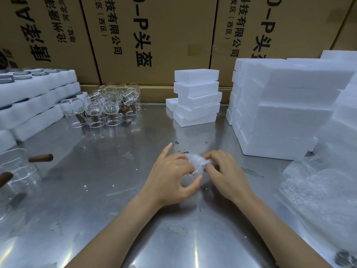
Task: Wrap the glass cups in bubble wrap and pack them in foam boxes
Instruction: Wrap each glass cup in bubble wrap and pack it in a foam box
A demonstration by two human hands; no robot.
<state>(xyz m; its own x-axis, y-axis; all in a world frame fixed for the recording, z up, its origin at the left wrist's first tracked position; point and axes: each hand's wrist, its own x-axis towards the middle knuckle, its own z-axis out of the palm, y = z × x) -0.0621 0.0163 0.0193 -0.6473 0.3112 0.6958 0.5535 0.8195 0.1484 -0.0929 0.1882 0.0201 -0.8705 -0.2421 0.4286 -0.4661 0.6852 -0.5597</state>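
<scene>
both hands (pixel 195 174) – gripping bubble-wrapped cup (pixel 197 167)

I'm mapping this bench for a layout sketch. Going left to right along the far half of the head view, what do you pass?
White foam trays stacked with dark-rimmed items → cluster of clear stemmed glass cups → small stack of white foam boxes → large stack of white foam blocks.

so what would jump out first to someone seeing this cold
Two hands, left and right, meet mid-table, fingers curled round a bundle of bubble wrap. White foam boxes stack high at right, and a cluster of glass cups stands at back left.
</scene>
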